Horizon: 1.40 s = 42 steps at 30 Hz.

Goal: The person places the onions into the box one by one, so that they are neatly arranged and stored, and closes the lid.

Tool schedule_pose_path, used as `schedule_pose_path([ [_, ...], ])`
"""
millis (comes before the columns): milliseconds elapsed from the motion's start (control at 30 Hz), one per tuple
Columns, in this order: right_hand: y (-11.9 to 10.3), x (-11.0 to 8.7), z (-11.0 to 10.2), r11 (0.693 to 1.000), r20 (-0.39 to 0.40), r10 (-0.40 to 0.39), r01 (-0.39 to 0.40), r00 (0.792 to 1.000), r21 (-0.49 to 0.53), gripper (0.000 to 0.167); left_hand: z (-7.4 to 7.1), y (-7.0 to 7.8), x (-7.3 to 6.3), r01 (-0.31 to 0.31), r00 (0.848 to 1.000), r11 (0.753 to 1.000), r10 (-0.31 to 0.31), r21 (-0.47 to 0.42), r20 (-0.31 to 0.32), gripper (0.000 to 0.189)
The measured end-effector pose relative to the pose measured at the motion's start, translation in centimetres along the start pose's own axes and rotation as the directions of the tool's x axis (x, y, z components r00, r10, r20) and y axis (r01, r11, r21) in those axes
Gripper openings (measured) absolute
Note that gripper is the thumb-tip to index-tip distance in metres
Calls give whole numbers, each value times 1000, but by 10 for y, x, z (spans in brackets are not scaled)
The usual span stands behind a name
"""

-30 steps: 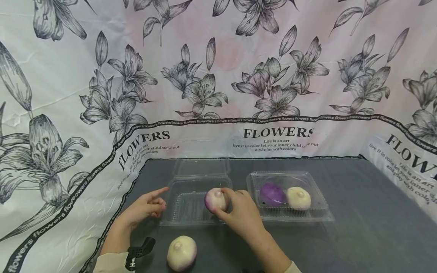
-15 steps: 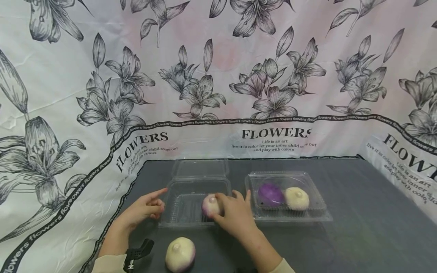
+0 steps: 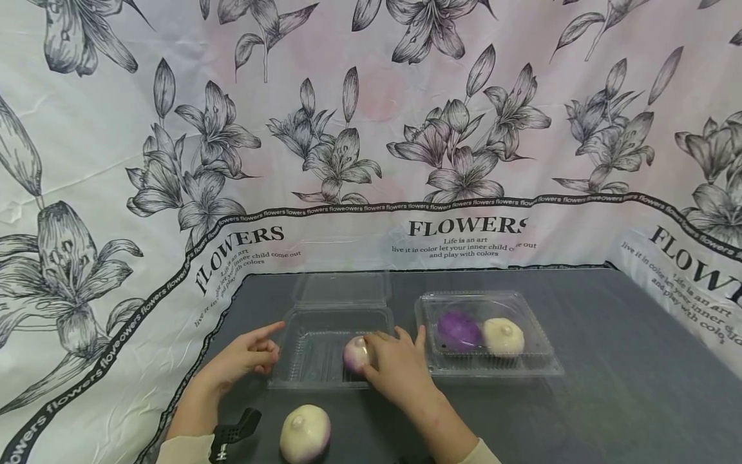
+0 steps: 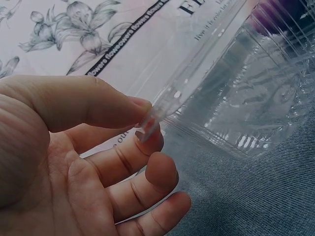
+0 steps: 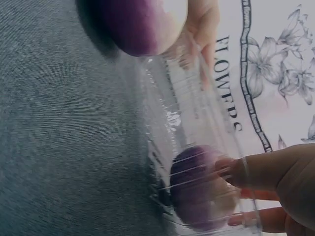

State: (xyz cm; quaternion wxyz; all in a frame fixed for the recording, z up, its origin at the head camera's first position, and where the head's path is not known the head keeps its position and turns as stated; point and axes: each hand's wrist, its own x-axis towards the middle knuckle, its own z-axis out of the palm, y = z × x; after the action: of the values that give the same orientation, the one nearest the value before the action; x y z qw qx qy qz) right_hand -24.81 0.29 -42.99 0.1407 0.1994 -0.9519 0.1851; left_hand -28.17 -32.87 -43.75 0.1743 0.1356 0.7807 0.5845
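With thumb and fingertips, my left hand [image 3: 239, 359] pinches the left rim of a clear plastic clamshell box [image 4: 216, 118], whose lid [image 3: 342, 287] lies back behind it. My right hand [image 3: 400, 368] holds a purple-and-white turnip [image 3: 354, 355] down inside the right part of that box. Through the clear wall, the right wrist view shows this turnip [image 5: 199, 189] low in the box, thumb and fingers on its pale side. A second turnip [image 3: 304, 433] lies on the dark table in front of the box, between my forearms.
Just right stands another clear box [image 3: 547, 361], covered, with a purple-looking turnip [image 3: 459, 331] and a pale one [image 3: 503, 337] inside. The dark table [image 3: 626, 386] extends to the right. A flower-printed cloth [image 3: 348, 245] hangs behind and at the sides.
My right hand has moved slightly left and down, lowering the turnip deeper into the box, and its fingers look a little more spread. The left hand keeps its place at the rim.
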Motion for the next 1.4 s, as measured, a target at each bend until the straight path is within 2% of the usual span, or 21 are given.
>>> schedule_pose_path([
  [167, -2, -2, -8, 1000, -17, -25, 26, 1000, 9, 48, -1, 1, -1, 1, 1000, 1000, -1, -13, 3, 75],
  [300, -10, -5, -18, 996, -55, -56, 60, 997, 70, 43, 0, 3, -2, -9, 1000, 1000, 9, -24, 6, 75],
  [467, -26, -11, -29, 976, -92, -151, 163, 984, 144, 39, 1, 4, -2, -7, 1000, 1000, 7, -19, -4, 75],
  [600, -39, -15, -32, 955, -78, -239, 249, 968, 164, 42, 1, 4, -2, -1, 1000, 1000, 1, -17, -9, 75],
  [733, -52, -20, -29, 920, -59, -344, 349, 937, 177, 43, 1, 4, -3, -10, 1000, 1000, 10, -18, -4, 74],
  [933, -64, -29, -13, 846, 2, -503, 492, 864, 204, 43, 0, 4, -3, -25, 1000, 1000, 25, -12, 1, 75],
  [1033, -68, -32, -7, 839, 78, -525, 501, 847, 212, 48, 0, 3, -3, -32, 999, 999, 32, -6, 1, 76],
  [1200, -73, -35, 0, 862, 202, -496, 452, 844, 228, 57, -1, 3, -4, -41, 999, 999, 41, -2, 9, 76],
  [1400, -73, -38, 12, 867, 239, -493, 449, 837, 218, 55, -1, 3, -3, -39, 999, 999, 39, -8, 8, 76],
])
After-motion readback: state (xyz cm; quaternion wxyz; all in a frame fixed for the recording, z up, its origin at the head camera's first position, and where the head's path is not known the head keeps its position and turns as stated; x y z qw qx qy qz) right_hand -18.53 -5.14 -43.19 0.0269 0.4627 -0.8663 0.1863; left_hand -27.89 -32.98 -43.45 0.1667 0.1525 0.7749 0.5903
